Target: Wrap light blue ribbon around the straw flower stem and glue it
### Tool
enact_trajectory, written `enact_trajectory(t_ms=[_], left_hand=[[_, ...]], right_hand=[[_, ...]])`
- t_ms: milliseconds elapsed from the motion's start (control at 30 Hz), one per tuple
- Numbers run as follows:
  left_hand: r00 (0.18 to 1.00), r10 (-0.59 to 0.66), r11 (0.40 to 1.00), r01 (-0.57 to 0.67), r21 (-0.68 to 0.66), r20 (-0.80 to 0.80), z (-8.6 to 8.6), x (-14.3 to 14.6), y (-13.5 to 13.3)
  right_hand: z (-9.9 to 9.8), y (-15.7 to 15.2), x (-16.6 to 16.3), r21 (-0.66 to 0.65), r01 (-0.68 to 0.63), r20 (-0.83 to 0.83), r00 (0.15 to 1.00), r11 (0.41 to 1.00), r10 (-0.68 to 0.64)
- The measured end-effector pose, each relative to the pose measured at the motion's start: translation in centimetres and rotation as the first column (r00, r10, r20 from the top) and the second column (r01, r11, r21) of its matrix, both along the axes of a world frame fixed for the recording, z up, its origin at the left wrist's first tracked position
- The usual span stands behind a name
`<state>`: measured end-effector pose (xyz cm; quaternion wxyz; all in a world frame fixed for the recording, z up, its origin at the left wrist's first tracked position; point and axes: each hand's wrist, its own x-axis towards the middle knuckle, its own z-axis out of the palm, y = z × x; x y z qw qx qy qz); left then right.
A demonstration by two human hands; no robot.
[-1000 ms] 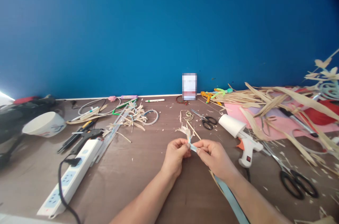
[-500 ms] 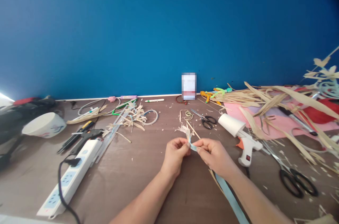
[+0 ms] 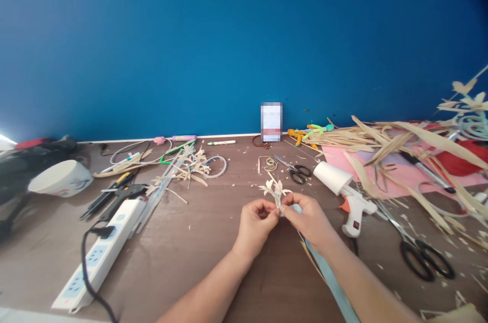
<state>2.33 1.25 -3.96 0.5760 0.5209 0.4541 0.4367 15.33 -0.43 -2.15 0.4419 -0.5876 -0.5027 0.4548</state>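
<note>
Pale cream petals of a small husk flower [image 3: 275,188] stick up above my fingertips. My left hand [image 3: 257,224] is closed in a pinch at the flower's base. Thumb and forefinger of my right hand [image 3: 308,218] are pressed together at the same spot, on a light blue ribbon [image 3: 328,277]. The ribbon passes behind the right hand and trails under the right forearm toward the table's front edge. Most of the flower's stem is hidden by the fingers. Just beyond the hands lie small scissors [image 3: 299,173] with black handles.
To the right lie a white glue gun [image 3: 354,211], a white paper cup [image 3: 331,178], large scissors [image 3: 423,257] and dried husk strips [image 3: 396,145] on pink paper. At left are a power strip [image 3: 99,257], a white bowl [image 3: 61,179] and several husk flowers [image 3: 194,163].
The flower has turned and shifted slightly right, its petals now spread upright. My fingertips have come together at its base, and the short blue stretch between the hands is now mostly covered.
</note>
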Motion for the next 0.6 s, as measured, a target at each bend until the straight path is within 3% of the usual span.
enact_trajectory(t_ms=[100,233,333,467,600], left_hand=[[1.000,-0.013,1.000,0.013,-0.012,0.016,0.19,0.05,0.03],[0.990,-0.057,0.988,0.075,-0.136,0.131,0.52,0.15,0.09],[0.982,-0.065,0.983,0.094,-0.157,0.178,0.65,0.17,0.09],[0.976,-0.068,0.969,0.114,-0.219,0.206,0.74,0.10,0.07],[0.952,-0.080,0.914,0.188,-0.358,0.295,0.96,-0.12,0.20]], right_hand=[[-0.25,0.00,-0.02,0.003,0.025,-0.062,0.998,1.000,-0.025],[-0.37,-0.06,-0.11,-0.098,-0.006,-0.253,0.967,0.995,-0.019],[-0.32,-0.10,-0.24,-0.145,-0.035,-0.351,0.936,0.989,-0.019],[-0.03,-0.12,-0.35,-0.111,-0.013,-0.376,0.926,0.994,-0.030],[0.31,-0.09,-0.34,-0.121,0.009,-0.399,0.915,0.993,-0.056]])
